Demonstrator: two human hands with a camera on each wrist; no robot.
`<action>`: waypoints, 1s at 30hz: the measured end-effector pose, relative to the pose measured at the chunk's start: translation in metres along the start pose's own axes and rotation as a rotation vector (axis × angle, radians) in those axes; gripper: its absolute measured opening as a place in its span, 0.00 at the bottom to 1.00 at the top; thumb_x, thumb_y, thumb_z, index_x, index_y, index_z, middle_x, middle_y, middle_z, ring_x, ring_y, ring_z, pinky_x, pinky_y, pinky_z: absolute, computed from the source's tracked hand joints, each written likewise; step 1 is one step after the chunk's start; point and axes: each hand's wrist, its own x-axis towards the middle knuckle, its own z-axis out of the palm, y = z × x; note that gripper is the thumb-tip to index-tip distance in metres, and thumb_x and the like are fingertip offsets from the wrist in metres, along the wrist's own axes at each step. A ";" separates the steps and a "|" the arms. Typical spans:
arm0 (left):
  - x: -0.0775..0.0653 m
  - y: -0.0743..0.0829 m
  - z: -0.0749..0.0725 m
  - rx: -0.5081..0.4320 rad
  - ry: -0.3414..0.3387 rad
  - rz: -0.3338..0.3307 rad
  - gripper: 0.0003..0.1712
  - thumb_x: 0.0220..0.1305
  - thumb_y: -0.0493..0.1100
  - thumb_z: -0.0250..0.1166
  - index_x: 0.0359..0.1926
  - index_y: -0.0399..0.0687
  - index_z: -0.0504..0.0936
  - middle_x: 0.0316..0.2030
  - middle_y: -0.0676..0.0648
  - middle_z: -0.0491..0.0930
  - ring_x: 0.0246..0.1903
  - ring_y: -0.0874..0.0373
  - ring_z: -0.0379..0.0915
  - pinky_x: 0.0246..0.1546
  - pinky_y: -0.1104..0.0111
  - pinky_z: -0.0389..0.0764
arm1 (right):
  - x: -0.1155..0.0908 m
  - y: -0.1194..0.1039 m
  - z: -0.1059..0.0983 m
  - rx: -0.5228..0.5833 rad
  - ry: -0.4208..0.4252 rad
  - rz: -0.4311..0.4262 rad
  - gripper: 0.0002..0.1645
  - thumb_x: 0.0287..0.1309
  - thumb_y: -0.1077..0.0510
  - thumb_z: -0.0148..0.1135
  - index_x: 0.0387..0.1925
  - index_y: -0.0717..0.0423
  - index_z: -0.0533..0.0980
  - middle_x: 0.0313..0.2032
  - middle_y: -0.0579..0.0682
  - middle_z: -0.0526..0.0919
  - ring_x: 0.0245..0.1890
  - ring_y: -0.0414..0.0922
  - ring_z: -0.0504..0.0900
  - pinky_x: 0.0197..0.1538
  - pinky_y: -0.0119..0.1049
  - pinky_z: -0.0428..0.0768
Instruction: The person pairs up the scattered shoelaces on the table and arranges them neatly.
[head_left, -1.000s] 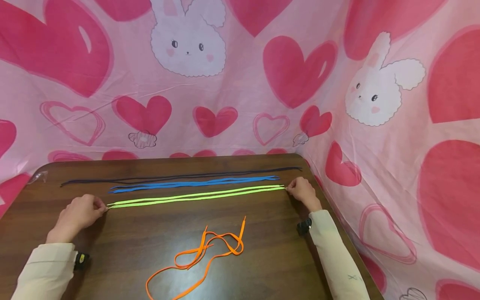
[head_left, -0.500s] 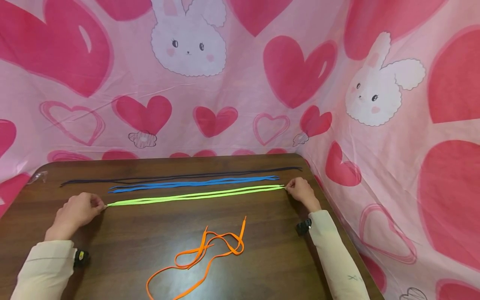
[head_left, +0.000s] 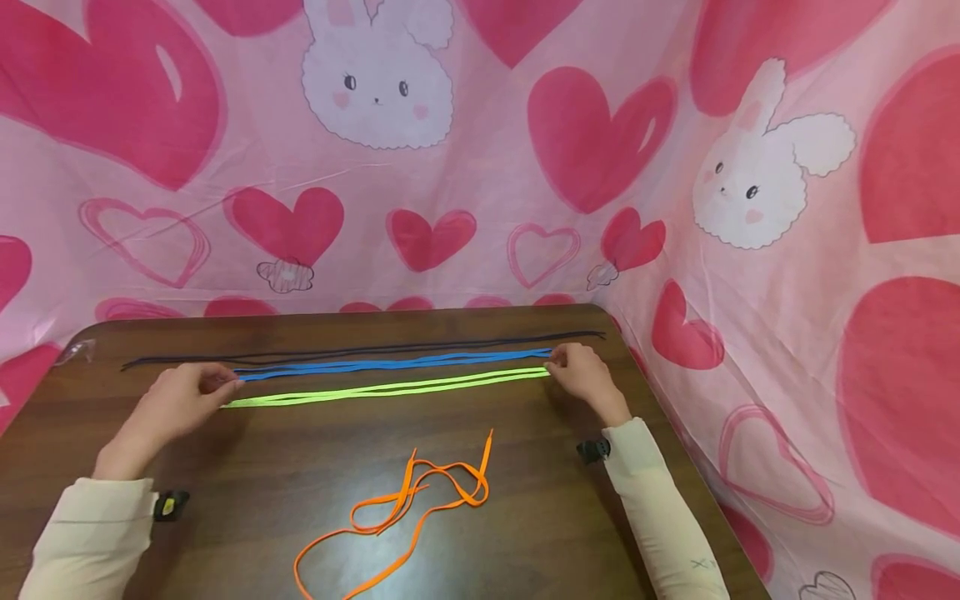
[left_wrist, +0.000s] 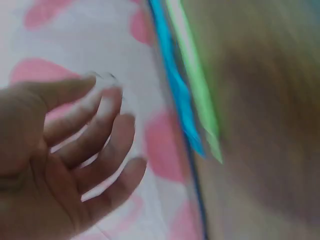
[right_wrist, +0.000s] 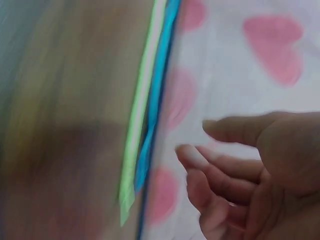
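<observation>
A neon-green shoelace [head_left: 390, 389], doubled into two near-parallel strands, lies straight across the wooden table. Just behind it a blue shoelace [head_left: 390, 364] is laid out the same way. My left hand [head_left: 174, 402] hovers over their left ends and hides the tips in the head view; its wrist view shows the fingers [left_wrist: 122, 132] loosely bent, thumb apart, holding nothing. At the right ends my right hand [head_left: 587, 375] overlaps the tips. In the right wrist view, a gap separates its thumb [right_wrist: 232, 129] from the fingers, with both laces off to the side.
Behind the blue one stretches a thin dark shoelace [head_left: 337, 352]. An orange shoelace [head_left: 412, 542] lies in loose loops near the front middle. A clear plastic scrap [head_left: 77, 352] sits at the table's back left corner. Pink heart-print cloth [head_left: 480, 175] hangs behind and to the right.
Both hands have let go of the green shoelace's ends and moved inward and slightly back, toward the blue one. The left ends of the green strands came closer together earlier on.
</observation>
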 end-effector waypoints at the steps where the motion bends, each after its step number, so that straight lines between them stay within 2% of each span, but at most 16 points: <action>1: 0.002 0.009 0.001 -0.026 -0.016 0.040 0.11 0.69 0.45 0.67 0.40 0.41 0.86 0.27 0.48 0.87 0.28 0.57 0.80 0.27 0.63 0.75 | -0.001 -0.009 0.002 0.021 -0.037 -0.054 0.15 0.66 0.54 0.65 0.46 0.61 0.83 0.37 0.54 0.86 0.36 0.49 0.83 0.41 0.46 0.82; 4: 0.006 0.039 0.011 -0.117 -0.055 0.160 0.06 0.67 0.40 0.68 0.40 0.43 0.86 0.26 0.54 0.85 0.25 0.68 0.74 0.28 0.69 0.74 | -0.005 -0.035 0.013 0.093 -0.219 -0.237 0.13 0.67 0.55 0.65 0.46 0.59 0.84 0.33 0.48 0.84 0.31 0.42 0.79 0.37 0.38 0.79; 7: 0.006 0.068 0.024 -0.201 -0.113 0.235 0.06 0.65 0.39 0.69 0.42 0.44 0.86 0.26 0.56 0.84 0.27 0.71 0.73 0.31 0.70 0.76 | -0.012 -0.061 0.028 0.153 -0.452 -0.382 0.13 0.65 0.55 0.67 0.48 0.57 0.84 0.32 0.42 0.83 0.30 0.38 0.78 0.36 0.32 0.78; 10: 0.007 0.093 0.037 -0.256 -0.171 0.278 0.07 0.65 0.40 0.70 0.43 0.44 0.86 0.28 0.55 0.85 0.28 0.70 0.75 0.33 0.69 0.77 | -0.023 -0.089 0.046 0.147 -0.630 -0.441 0.16 0.60 0.53 0.73 0.47 0.56 0.84 0.31 0.39 0.83 0.29 0.35 0.79 0.37 0.30 0.79; 13: 0.009 0.113 0.050 -0.298 -0.231 0.281 0.08 0.66 0.40 0.69 0.43 0.43 0.85 0.32 0.51 0.87 0.31 0.67 0.79 0.35 0.68 0.79 | -0.034 -0.113 0.065 0.097 -0.729 -0.470 0.15 0.56 0.57 0.77 0.44 0.56 0.83 0.28 0.39 0.83 0.28 0.34 0.79 0.36 0.27 0.80; 18: 0.014 0.137 0.069 -0.329 -0.291 0.299 0.11 0.67 0.40 0.68 0.45 0.38 0.85 0.33 0.49 0.87 0.32 0.65 0.80 0.35 0.68 0.80 | -0.047 -0.140 0.089 0.003 -0.784 -0.510 0.10 0.56 0.67 0.73 0.36 0.52 0.81 0.23 0.38 0.79 0.23 0.33 0.75 0.31 0.25 0.78; 22: 0.019 0.151 0.076 -0.314 -0.318 0.343 0.12 0.68 0.42 0.68 0.46 0.37 0.85 0.34 0.48 0.87 0.32 0.66 0.80 0.35 0.68 0.80 | -0.049 -0.150 0.094 -0.040 -0.783 -0.520 0.11 0.58 0.70 0.67 0.33 0.51 0.80 0.23 0.39 0.77 0.22 0.34 0.73 0.30 0.25 0.75; 24: 0.021 0.157 0.075 -0.298 -0.334 0.354 0.14 0.67 0.43 0.68 0.47 0.37 0.85 0.34 0.49 0.87 0.33 0.65 0.80 0.35 0.68 0.81 | -0.049 -0.153 0.092 -0.060 -0.771 -0.530 0.11 0.59 0.71 0.65 0.33 0.51 0.81 0.23 0.39 0.77 0.21 0.35 0.72 0.29 0.25 0.74; 27: 0.024 0.164 0.069 -0.277 -0.361 0.346 0.17 0.67 0.44 0.69 0.49 0.36 0.85 0.35 0.51 0.87 0.34 0.63 0.81 0.37 0.66 0.82 | -0.051 -0.159 0.083 -0.092 -0.729 -0.565 0.07 0.64 0.66 0.65 0.33 0.51 0.83 0.21 0.38 0.75 0.19 0.34 0.69 0.27 0.24 0.72; 30: 0.027 0.169 0.058 -0.265 -0.394 0.351 0.20 0.67 0.46 0.69 0.52 0.35 0.84 0.38 0.52 0.87 0.37 0.62 0.82 0.40 0.64 0.82 | -0.057 -0.169 0.066 -0.079 -0.686 -0.637 0.05 0.66 0.60 0.66 0.33 0.52 0.85 0.19 0.37 0.73 0.18 0.32 0.67 0.26 0.23 0.69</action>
